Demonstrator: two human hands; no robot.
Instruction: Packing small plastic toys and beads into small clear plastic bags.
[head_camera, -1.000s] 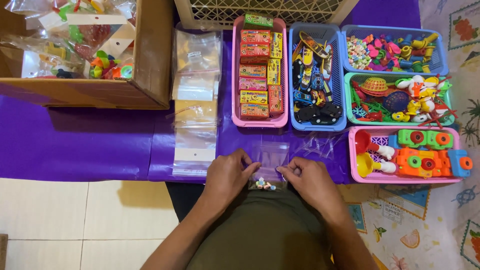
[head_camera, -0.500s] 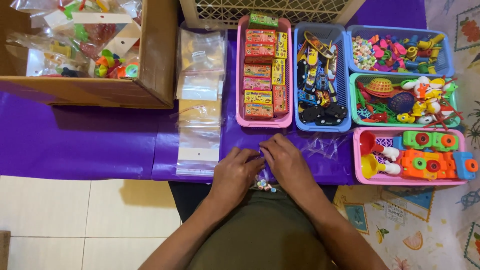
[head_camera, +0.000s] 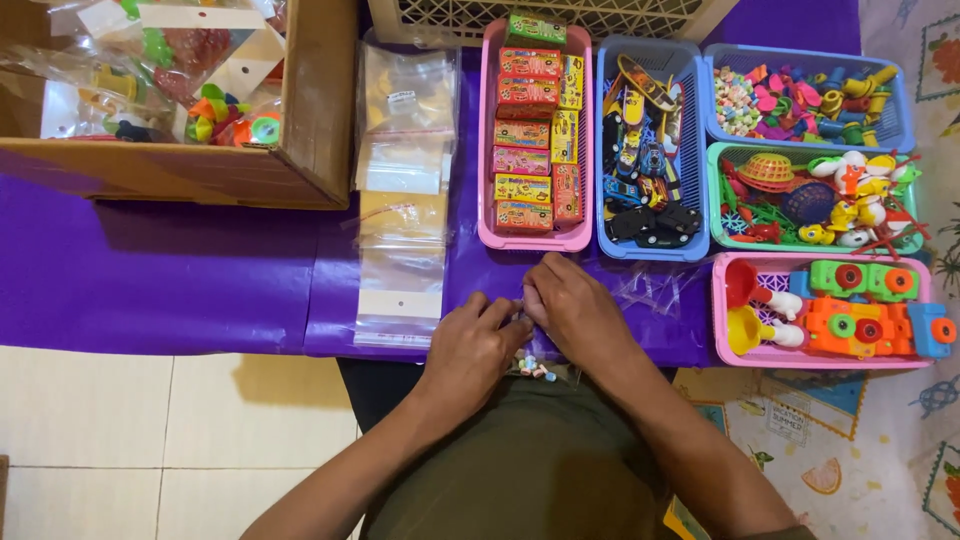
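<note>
My left hand (head_camera: 478, 342) and my right hand (head_camera: 570, 305) meet at the near edge of the purple table (head_camera: 200, 270). Both pinch the top of a small clear plastic bag (head_camera: 538, 368) that hangs over the edge. Small pastel pieces show in the bag's bottom. My fingers cover most of the bag's opening. A loose clear bag (head_camera: 655, 288) lies just right of my right hand.
A strip of clear bags (head_camera: 402, 200) runs left of my hands. Behind stand a pink basket of small boxes (head_camera: 530, 130), a blue basket of toy cars (head_camera: 645, 160), baskets of small toys (head_camera: 810, 90) and a pink basket of toy cameras (head_camera: 830, 315). A cardboard box (head_camera: 310, 120) sits far left.
My right hand has slid left along the top of the small bag until it meets my left hand. The bag has stayed at the table edge.
</note>
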